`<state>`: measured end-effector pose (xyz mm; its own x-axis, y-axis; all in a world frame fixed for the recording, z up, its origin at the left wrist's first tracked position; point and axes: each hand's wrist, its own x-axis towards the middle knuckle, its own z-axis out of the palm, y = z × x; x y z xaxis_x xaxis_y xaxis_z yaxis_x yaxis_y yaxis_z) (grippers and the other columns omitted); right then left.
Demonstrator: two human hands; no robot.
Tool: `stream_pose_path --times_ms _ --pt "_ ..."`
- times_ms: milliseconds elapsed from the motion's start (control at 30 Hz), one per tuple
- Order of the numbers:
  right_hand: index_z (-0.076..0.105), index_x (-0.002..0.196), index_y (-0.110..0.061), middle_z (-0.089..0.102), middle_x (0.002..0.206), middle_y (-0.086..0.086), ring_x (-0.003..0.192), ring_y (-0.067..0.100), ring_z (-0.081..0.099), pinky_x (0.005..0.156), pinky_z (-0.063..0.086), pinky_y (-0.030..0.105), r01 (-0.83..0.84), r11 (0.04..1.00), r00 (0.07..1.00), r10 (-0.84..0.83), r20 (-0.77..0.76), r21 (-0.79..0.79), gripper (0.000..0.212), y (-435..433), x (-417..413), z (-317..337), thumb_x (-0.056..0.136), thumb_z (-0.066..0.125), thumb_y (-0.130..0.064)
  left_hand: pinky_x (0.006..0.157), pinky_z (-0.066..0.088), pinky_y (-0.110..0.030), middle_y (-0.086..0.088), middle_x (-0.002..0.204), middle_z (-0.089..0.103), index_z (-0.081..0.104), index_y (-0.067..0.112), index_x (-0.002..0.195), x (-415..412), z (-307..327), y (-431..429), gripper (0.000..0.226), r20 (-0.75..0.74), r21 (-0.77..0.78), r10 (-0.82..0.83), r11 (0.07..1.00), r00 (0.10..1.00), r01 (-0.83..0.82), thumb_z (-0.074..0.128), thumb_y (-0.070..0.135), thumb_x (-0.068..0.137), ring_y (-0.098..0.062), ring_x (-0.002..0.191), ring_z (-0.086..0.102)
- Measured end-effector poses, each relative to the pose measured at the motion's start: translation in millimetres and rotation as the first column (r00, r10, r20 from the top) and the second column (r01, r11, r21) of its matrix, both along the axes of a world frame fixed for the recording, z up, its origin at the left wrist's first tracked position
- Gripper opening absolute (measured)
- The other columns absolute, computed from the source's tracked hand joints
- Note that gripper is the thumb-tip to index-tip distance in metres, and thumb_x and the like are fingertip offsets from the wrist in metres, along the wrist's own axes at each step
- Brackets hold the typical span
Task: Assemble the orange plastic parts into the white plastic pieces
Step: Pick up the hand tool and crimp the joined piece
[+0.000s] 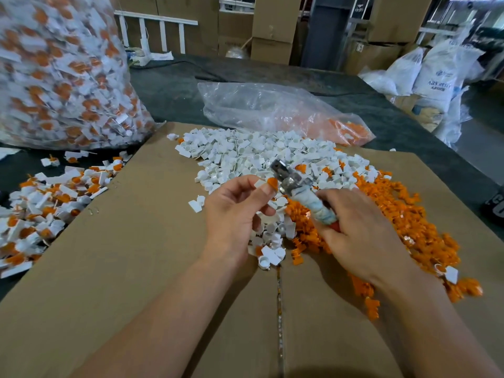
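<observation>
Hands (234, 211) pinch white-and-orange piece (266, 184) beside gripped tool (305, 195).

Stacked cartons (271, 28), white sacks (433, 75) behind

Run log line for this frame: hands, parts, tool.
left hand: pinches white piece with orange part | right hand: grips wrapped-handle tool | tool head: beside piece, contact unclear

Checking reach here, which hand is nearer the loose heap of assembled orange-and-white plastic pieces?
Left. The left hand, pinching one orange-and-white plastic piece, is right of the heap across brown cardboard; the right hand is farther right again, holding a tape-wrapped metal tool.
</observation>
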<state>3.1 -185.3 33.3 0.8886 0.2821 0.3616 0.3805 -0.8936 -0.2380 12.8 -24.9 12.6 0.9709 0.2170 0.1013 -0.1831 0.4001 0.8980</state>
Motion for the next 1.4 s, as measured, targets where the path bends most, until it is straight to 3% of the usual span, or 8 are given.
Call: stream_pose_path --times_ms 100,300,533,667,833,1000,1200,1400 --pt "0.052 0.120 -0.011 0.054 0.106 0.001 0.095 0.004 0.031 0.102 0.022 0.034 0.003 1.000 1.000 -0.003 -0.013 -0.021 0.035 -1.2 0.5 -2.1 0.088 0.055 -0.025 0.034 0.032 -0.015 0.005 0.055 0.061 0.063 0.014 0.068 1.5 -1.4 0.3 0.009 -0.005 -0.029 0.014 0.999 1.000 -0.014 0.071 0.012 0.065 -0.007 0.041 0.053" --pt "0.052 0.116 -0.015 0.040 0.092 -0.009 0.077 -0.006 0.018 0.098 0.022 0.033 -0.026 0.999 0.999 0.025 -0.038 -0.044 0.031 -3.8 3.6 -5.7 0.088 0.053 -0.028 0.034 0.031 -0.014 0.006 0.053 0.060 0.061 0.012 0.070 2.0 -0.9 0.2 0.009 0.022 -0.017 -0.003 1.000 1.000 0.003 0.069 0.013 0.066 -0.005 0.041 0.053" --pt "0.046 0.096 -0.027 0.046 0.079 -0.010 0.074 0.009 0.042 0.060 0.028 0.027 -0.067 0.998 0.990 0.067 -0.120 0.006 0.008 -1.8 0.1 -2.0 0.090 0.049 -0.032 0.034 0.032 -0.014 0.007 0.052 0.059 0.060 0.011 0.071 1.4 -0.5 1.2 0.011 0.030 -0.020 -0.018 1.000 0.999 0.018 0.068 0.014 0.064 -0.005 0.041 0.052" --pt "0.040 0.081 -0.032 0.043 0.067 -0.011 0.063 0.005 0.041 0.052 0.028 0.026 -0.087 0.994 0.981 0.097 -0.170 0.064 0.015 -2.5 -1.5 -1.6 0.090 0.051 -0.029 0.035 0.034 -0.014 0.006 0.051 0.059 0.059 0.009 0.071 0.8 -1.1 1.2 0.008 0.036 -0.015 -0.023 1.000 0.999 0.024 0.066 0.006 0.070 -0.005 0.041 0.053" --pt "0.049 0.088 -0.021 0.045 0.063 -0.008 0.060 0.009 0.044 0.051 0.032 0.028 -0.076 0.992 0.977 0.095 -0.191 0.105 0.006 1.0 -0.8 -0.6 0.087 0.054 -0.017 0.041 0.043 -0.019 0.000 0.051 0.058 0.058 0.008 0.069 1.9 -2.2 0.6 0.017 0.012 -0.081 -0.030 0.996 0.999 0.031 0.060 -0.006 0.078 -0.010 0.045 0.056" --pt "0.051 0.092 -0.017 0.050 0.068 0.000 0.065 0.022 0.048 0.056 0.039 0.038 -0.054 0.994 0.978 0.072 -0.198 0.095 0.010 5.9 -0.4 -1.7 0.084 0.055 -0.012 0.044 0.047 -0.020 -0.001 0.050 0.057 0.058 0.007 0.067 1.5 -2.8 0.1 0.021 -0.018 -0.100 -0.004 0.995 1.000 0.002 0.058 -0.009 0.080 -0.012 0.044 0.055" --pt "0.053 0.092 -0.015 0.044 0.067 -0.009 0.066 0.017 0.044 0.054 0.033 0.032 -0.046 0.997 0.994 0.053 -0.096 0.068 0.012 8.5 0.0 -6.3 0.082 0.058 -0.013 0.043 0.047 -0.018 0.001 0.050 0.060 0.057 0.005 0.069 0.9 0.9 4.2 0.018 0.020 -0.085 0.003 0.996 1.000 -0.002 0.057 -0.009 0.080 -0.011 0.042 0.056" --pt "0.052 0.118 -0.024 0.054 0.100 -0.003 0.089 0.011 0.045 0.068 0.037 0.028 0.117 0.993 0.993 -0.116 -0.007 0.014 0.042 -6.5 9.8 -7.3 0.079 0.066 -0.031 0.045 0.048 -0.015 -0.001 0.055 0.064 0.056 0.006 0.077 7.9 6.1 17.4 0.010 -0.116 -0.290 0.101 0.948 0.988 -0.131 0.057 0.001 0.085 -0.008 0.047 0.059"
